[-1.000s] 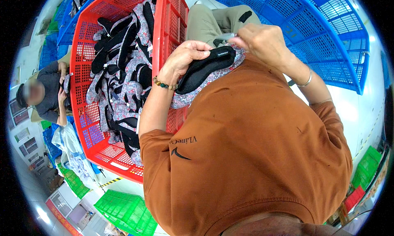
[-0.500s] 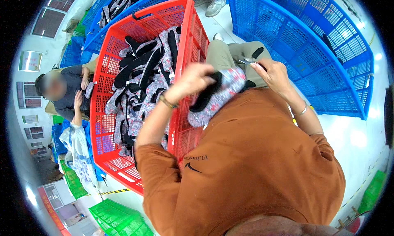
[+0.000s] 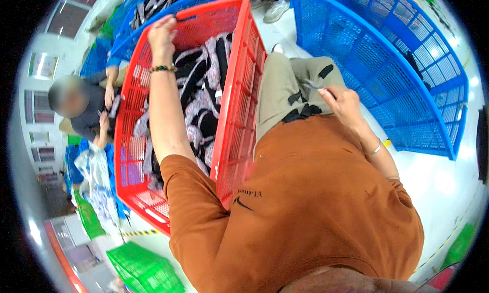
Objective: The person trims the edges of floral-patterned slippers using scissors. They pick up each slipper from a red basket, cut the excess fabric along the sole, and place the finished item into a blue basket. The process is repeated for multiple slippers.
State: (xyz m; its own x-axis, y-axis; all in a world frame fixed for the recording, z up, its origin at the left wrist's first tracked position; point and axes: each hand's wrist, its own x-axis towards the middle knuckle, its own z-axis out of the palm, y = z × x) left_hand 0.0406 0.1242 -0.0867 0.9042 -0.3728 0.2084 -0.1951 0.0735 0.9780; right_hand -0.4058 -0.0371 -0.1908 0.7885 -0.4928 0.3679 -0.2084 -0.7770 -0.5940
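Note:
My left hand (image 3: 162, 36) is stretched over the far end of the red crate (image 3: 232, 109), fingers partly spread and no slipper visible in it. Inside the crate lie many slippers (image 3: 204, 107) with grey-and-red patterned fabric and black parts. Above my lap, my right hand (image 3: 342, 102) is closed around small metal scissors (image 3: 313, 84), their blades pointing away to the left. Black scraps (image 3: 305, 112) rest on my lap and on my light trousers.
Large blue crates (image 3: 377, 64) stand to the right. Another blue crate (image 3: 178, 0) holding slippers is beyond the red one. Across the red crate sits a person (image 3: 94, 107) handling a small item. A green crate (image 3: 145, 267) stands at lower left.
My left hand has gone from my lap out to the crate's far end, and the slipper it held is no longer seen there. My right hand keeps the scissors, slightly lower.

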